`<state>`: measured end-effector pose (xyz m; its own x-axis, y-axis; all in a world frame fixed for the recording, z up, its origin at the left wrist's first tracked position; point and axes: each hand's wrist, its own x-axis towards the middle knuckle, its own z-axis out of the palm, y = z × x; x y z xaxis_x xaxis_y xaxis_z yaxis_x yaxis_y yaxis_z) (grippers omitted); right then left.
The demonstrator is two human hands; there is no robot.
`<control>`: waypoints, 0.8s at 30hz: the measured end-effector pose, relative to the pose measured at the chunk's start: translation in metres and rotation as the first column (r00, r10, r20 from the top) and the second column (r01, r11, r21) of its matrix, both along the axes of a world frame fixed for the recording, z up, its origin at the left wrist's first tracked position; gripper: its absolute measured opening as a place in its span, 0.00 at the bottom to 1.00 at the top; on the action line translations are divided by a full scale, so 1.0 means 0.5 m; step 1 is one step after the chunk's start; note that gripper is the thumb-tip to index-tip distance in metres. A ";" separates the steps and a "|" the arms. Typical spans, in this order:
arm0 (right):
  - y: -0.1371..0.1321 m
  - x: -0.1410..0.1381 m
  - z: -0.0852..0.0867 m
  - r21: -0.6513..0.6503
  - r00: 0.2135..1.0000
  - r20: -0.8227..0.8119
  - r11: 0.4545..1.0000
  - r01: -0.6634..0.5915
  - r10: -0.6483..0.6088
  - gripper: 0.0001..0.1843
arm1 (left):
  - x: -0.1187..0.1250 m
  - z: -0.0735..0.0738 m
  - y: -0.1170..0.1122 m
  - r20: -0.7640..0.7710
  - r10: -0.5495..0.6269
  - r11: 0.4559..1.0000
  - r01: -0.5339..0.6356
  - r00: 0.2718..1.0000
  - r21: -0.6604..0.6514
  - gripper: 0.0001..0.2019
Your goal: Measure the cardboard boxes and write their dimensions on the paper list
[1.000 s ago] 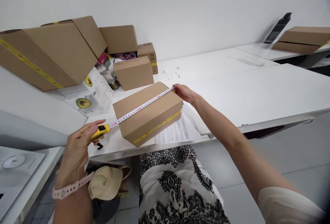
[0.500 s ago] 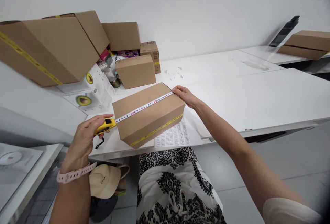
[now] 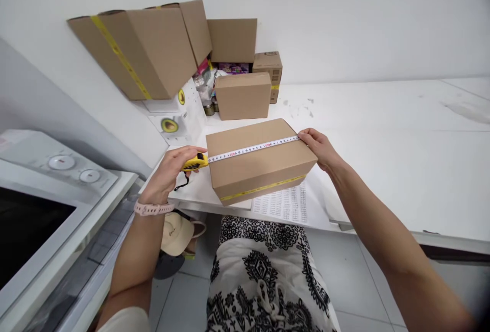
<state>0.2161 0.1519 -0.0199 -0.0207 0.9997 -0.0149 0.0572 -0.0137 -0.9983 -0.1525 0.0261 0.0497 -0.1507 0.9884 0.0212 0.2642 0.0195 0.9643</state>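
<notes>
On a white surface [image 3: 383, 143], a cardboard box [image 3: 264, 166] is spanned lengthwise by a tape measure [image 3: 250, 149], its yellow case [image 3: 196, 161] gripped in the left hand [image 3: 172, 166], its end pinched by the right hand [image 3: 320, 147].

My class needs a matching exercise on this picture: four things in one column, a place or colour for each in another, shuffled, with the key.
Things
1. tape measure
2. printed sheet
3. cap
4. wristband

Places or colours
A. lower than the table
B. pale pink
C. in the left hand
D. partly hidden by the box with the blade across it

Right pairs: 1-C, 2-D, 3-A, 4-B
</notes>
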 end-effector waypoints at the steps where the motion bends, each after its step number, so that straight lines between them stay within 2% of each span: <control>1: -0.001 -0.001 0.001 0.002 1.000 0.000 1.000 0.003 -0.003 0.18 | 0.000 0.001 0.001 -0.003 -0.004 1.000 0.004 1.000 -0.004 0.18; 10: -0.007 -0.006 0.008 -0.009 1.000 0.001 1.000 0.022 -0.022 0.15 | -0.007 0.004 0.016 0.006 -0.018 1.000 0.018 1.000 -0.024 0.19; 16: -0.006 -0.005 0.007 -0.036 1.000 -0.012 0.999 0.027 -0.027 0.15 | -0.018 -0.006 0.024 0.010 -0.022 1.000 0.023 1.000 -0.017 0.16; 24: -0.008 -0.005 0.011 -0.068 0.998 -0.069 0.998 -0.007 0.002 0.15 | -0.019 -0.004 0.027 0.006 -0.010 0.999 0.010 1.000 -0.047 0.14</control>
<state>0.2138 0.1477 -0.0143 -0.0285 0.9963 -0.0812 -0.0115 -0.0816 -0.9966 -0.1618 0.0396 0.0479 -0.1405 0.9897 -0.0264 0.2593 0.0625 0.9638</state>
